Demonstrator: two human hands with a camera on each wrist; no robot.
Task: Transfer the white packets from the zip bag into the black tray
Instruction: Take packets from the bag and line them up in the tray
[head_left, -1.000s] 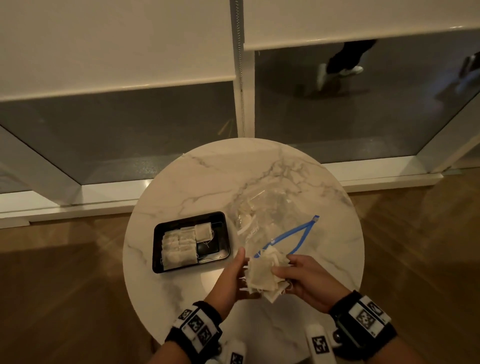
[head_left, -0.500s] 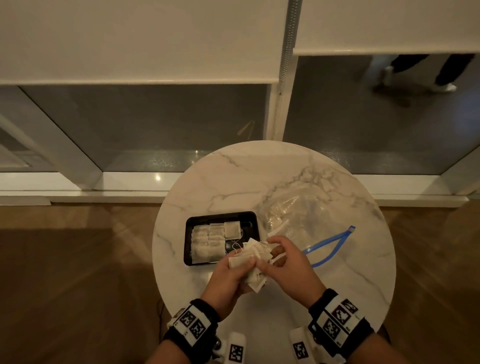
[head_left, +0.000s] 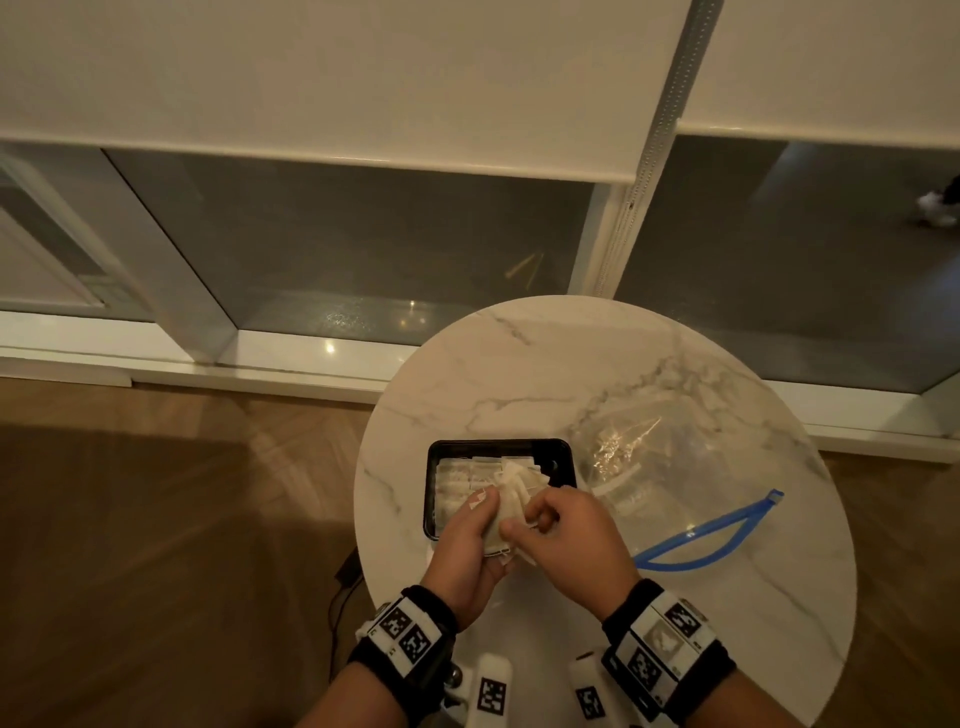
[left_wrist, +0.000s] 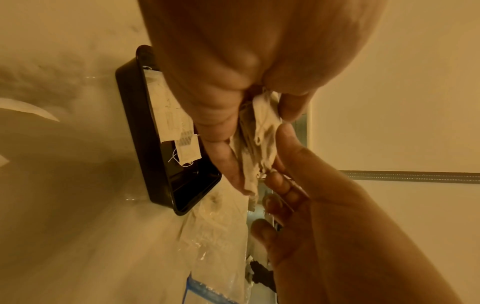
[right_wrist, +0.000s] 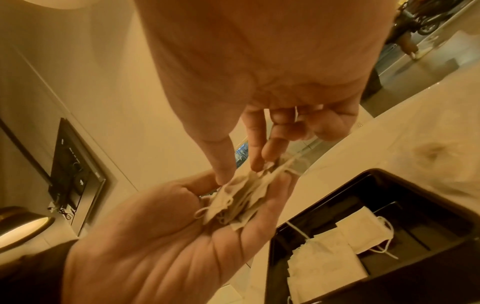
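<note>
A bunch of white packets sits between both hands, right over the near right part of the black tray. My left hand cups the bunch from below with thumb and fingers curled around it. My right hand pinches the top packets between thumb and forefinger. Several white packets lie flat inside the tray, filling its left side. The clear zip bag with a blue zipper strip lies open on the table to the right of the tray, a few packets still inside.
The round marble table is small; its edge runs just left of the tray and close behind my wrists. Wooden floor lies below on the left. A window sill and glass panels stand behind the table.
Both hands have carried the bunch of packets leftward from the bag's mouth to above the tray. The view has shifted so the table sits further right.
</note>
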